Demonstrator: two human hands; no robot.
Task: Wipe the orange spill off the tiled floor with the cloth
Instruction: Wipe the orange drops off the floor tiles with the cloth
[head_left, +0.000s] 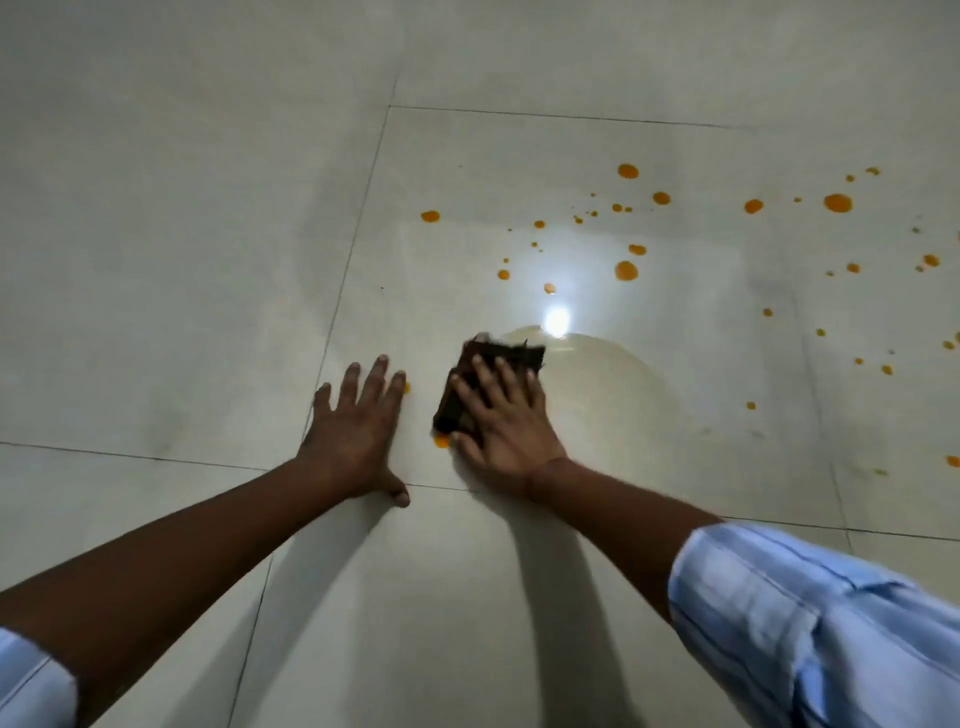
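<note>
My right hand (501, 421) lies flat on a dark brown folded cloth (514, 356) and presses it onto the pale tiled floor (156, 260). A small orange drop (441, 441) shows at the cloth's near left corner. My left hand (358, 431) is spread flat on the floor just left of the cloth, fingers apart, holding nothing; a small orange spot (407, 387) peeks out by its index finger. Orange drops are scattered further away and to the right, among them a big one (626, 270) and another (837, 203). A wet, faintly tinted smear (602, 384) arcs right of the cloth.
A bright lamp reflection (557, 318) glares on the floor just beyond the cloth. Dark grout lines (358, 244) cross the tiles. More small orange spots (887, 369) reach the right edge of the view. My rolled-up light blue sleeves (810, 623) fill the lower corners.
</note>
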